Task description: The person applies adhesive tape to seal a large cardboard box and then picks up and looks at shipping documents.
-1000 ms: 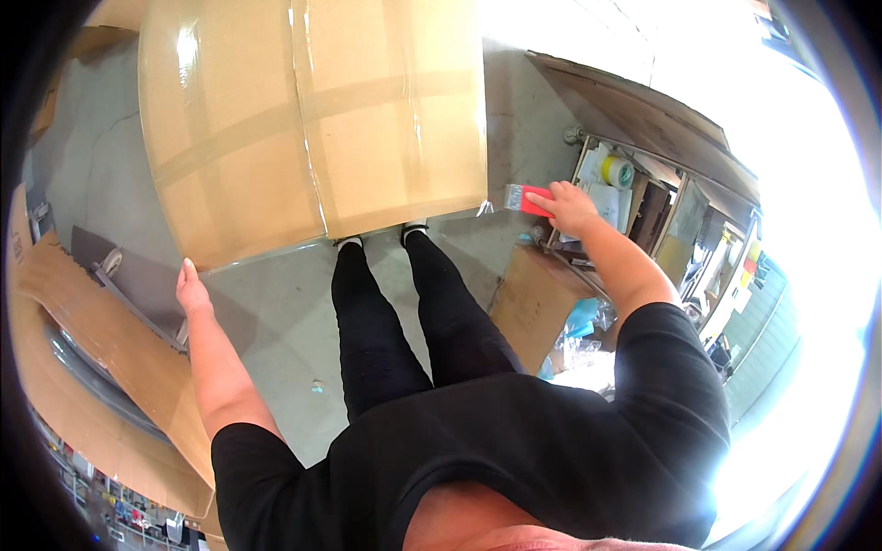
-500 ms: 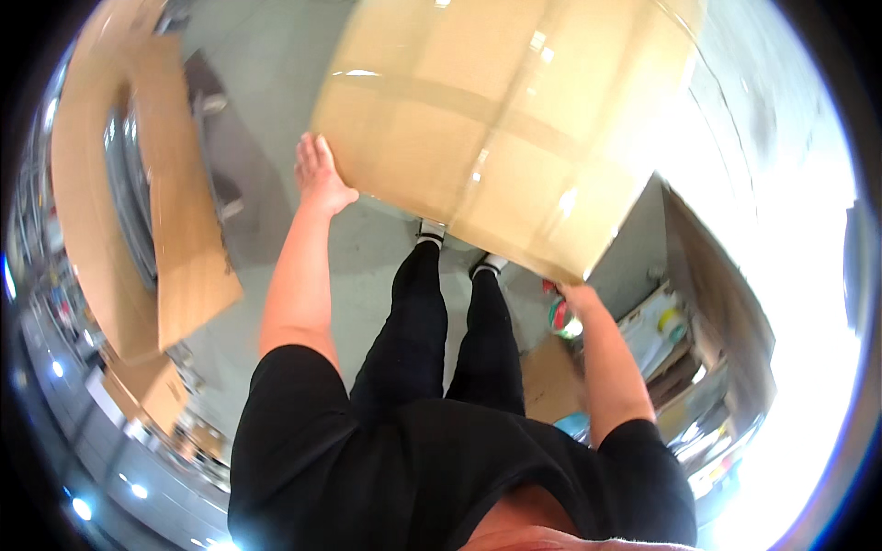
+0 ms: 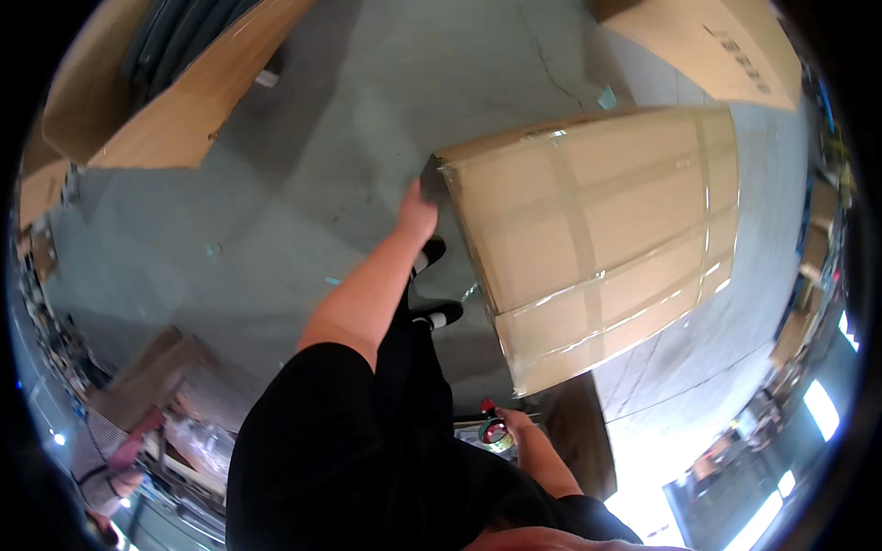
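A large, flat cardboard box (image 3: 643, 193) with clear tape strips across it stands in front of me, to the right. My left hand (image 3: 420, 213) is closed at its left end near the far corner, with the fingers partly hidden against the dark side. Lower down, close to my body, my right hand (image 3: 516, 422) is closed round a tape dispenser (image 3: 494, 430), which has a red part and a roll of tape. That hand is just below the box's near corner; a small gap seems to lie between them.
An open carton (image 3: 175, 119) holding dark padded pieces stands at the far left, and another carton (image 3: 744, 55) at the far right. Behind my right hand is a brown cardboard panel (image 3: 583, 432). A person (image 3: 106, 459) is at the lower left, beside clear plastic wrap (image 3: 197, 445).
My view has turned, and the box now lies further right. My left hand went from spread on its edge to closed at its end. My right hand has come away from its corner, still with the tape dispenser.
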### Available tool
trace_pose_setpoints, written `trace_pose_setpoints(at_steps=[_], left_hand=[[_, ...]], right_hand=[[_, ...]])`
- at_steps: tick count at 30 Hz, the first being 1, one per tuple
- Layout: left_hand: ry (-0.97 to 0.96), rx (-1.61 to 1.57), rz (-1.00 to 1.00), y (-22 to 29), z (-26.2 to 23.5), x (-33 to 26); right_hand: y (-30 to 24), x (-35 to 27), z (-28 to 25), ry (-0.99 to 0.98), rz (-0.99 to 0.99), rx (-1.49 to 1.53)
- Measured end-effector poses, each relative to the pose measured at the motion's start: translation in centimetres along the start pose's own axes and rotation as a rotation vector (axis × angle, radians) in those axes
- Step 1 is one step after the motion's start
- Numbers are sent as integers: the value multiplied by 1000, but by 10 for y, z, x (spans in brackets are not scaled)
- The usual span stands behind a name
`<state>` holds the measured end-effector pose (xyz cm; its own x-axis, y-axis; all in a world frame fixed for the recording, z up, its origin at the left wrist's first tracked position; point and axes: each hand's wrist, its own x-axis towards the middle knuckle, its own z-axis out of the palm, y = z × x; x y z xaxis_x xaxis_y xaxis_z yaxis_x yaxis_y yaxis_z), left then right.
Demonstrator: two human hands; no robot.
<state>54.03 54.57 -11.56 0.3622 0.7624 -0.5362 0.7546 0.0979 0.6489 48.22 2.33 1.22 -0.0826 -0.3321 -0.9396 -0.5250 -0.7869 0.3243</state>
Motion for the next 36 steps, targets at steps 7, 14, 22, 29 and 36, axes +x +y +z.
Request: trace_pose_setpoints(at_steps=[7, 14, 22, 29, 36], left_hand=[[-918, 144, 60, -73, 50, -96], [-740, -63, -229, -132, 50, -66], [-295, 387, -269, -99, -42, 69], [-88, -447, -249, 37, -29, 99], [-189, -392, -396, -68, -82, 128]], right_hand=[[-76, -75, -22, -36, 129, -112], [-157, -97, -18, -28, 120, -266], [-206, -114, 12, -104, 51, -246], [-185, -95, 5, -147, -60, -232], [-186, -113, 23, -175, -276, -20]])
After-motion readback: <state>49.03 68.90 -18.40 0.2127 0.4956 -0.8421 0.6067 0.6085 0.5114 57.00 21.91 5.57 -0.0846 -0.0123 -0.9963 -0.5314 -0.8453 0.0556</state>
